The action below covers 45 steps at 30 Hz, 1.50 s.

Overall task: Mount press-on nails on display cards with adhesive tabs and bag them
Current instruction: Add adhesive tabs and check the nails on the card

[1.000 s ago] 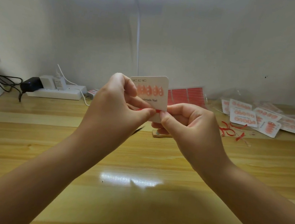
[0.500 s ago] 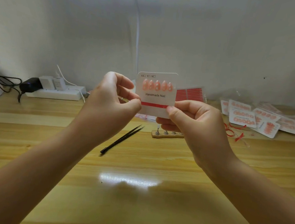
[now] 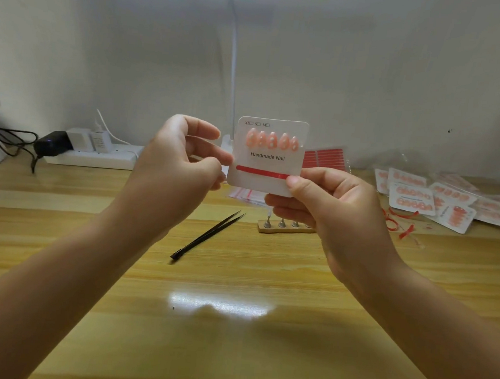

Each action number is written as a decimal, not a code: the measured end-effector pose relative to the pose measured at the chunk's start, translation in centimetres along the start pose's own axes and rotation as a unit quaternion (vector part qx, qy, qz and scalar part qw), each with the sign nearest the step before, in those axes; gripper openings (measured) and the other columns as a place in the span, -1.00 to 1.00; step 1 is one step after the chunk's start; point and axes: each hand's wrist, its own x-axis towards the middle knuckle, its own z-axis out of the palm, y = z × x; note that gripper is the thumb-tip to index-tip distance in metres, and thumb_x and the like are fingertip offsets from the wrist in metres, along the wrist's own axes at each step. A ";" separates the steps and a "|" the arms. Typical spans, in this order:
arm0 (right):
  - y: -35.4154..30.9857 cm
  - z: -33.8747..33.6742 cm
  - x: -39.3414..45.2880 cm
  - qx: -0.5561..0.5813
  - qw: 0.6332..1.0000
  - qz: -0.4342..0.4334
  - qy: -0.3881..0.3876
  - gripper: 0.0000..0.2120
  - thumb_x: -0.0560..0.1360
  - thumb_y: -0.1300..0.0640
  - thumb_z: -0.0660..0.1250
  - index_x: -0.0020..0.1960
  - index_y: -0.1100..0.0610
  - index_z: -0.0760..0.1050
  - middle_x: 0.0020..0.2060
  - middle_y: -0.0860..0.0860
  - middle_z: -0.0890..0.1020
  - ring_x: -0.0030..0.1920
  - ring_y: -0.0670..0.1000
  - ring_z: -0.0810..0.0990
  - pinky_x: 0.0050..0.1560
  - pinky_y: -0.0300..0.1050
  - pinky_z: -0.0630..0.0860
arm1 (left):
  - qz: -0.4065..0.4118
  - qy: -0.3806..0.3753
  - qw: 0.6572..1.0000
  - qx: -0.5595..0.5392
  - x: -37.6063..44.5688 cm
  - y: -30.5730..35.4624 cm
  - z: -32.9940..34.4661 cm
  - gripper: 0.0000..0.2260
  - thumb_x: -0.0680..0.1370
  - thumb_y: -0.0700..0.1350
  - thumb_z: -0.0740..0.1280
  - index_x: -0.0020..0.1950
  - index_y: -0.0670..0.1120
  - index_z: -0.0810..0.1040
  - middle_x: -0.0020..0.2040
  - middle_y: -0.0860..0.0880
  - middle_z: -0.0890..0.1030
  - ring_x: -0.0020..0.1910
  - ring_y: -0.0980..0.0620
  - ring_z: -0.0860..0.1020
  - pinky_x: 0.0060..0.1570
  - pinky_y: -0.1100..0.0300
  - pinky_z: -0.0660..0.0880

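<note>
Rounded white card, glossy peach nails, right hand

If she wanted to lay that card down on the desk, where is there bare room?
The widest bare patch is the near desk, in front of the black tweezers and under both forearms. Another lies left, between the power strip and the tweezers. The right rear is crowded with finished cards and red strips; the nail stand occupies the middle.

white card, five nails, red strip
</note>
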 end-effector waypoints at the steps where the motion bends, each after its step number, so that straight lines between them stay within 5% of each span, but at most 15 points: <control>1: 0.0 0.0 0.0 0.005 1.000 0.003 -0.002 -0.91 0.54 0.29 0.31 -0.04 0.18 0.58 -0.21 0.06 0.72 -0.17 0.06 0.72 -0.22 -0.22 0.61 | 0.012 0.000 1.000 0.011 -0.1 0.0 0.0 -0.71 0.52 -0.35 0.29 0.03 0.05 0.43 -0.19 0.07 0.67 -0.20 0.07 0.65 -0.08 0.06 0.63; 8: 0.2 0.1 0.1 0.046 0.999 0.016 -0.007 -0.92 0.55 0.30 0.30 0.00 0.24 0.56 -0.18 0.14 0.72 -0.14 0.10 0.72 -0.19 -0.19 0.62 | 0.147 0.024 0.978 0.146 -0.9 -0.3 0.8 -0.67 0.51 -0.20 0.42 0.22 -0.01 0.43 -0.13 0.14 0.62 -0.14 0.27 0.60 -0.14 0.46 0.51; 23: 0.2 0.2 0.0 0.040 0.999 0.014 -0.012 -0.90 0.55 0.30 0.29 0.03 0.22 0.55 -0.18 0.12 0.72 -0.16 0.10 0.72 -0.19 -0.17 0.63 | 0.042 0.004 0.999 0.007 -0.2 -0.8 0.5 -0.70 0.47 -0.18 0.47 0.00 0.12 0.43 -0.20 0.09 0.67 -0.19 0.24 0.63 -0.16 0.30 0.54; 34: 0.5 0.2 -0.2 -0.032 0.997 0.030 -0.061 -0.86 0.49 0.26 0.37 0.01 0.08 0.52 -0.19 -0.01 0.71 -0.14 0.06 0.71 -0.07 -0.04 0.66 | 0.180 0.024 0.972 0.152 -1.4 -1.2 2.1 -0.73 0.50 -0.28 0.41 0.03 -0.09 0.34 -0.18 0.08 0.51 -0.33 0.18 0.47 -0.32 0.36 0.45; 45: 0.9 0.5 -0.4 -0.047 0.997 0.013 -0.060 -0.89 0.52 0.27 0.37 -0.04 0.08 0.56 -0.17 0.09 0.71 -0.22 0.10 0.72 -0.25 -0.12 0.64 | 0.214 0.034 0.957 0.193 -2.0 -1.5 2.7 -0.69 0.50 -0.31 0.39 -0.01 -0.07 0.27 -0.19 0.06 0.49 -0.39 0.16 0.40 -0.37 0.20 0.42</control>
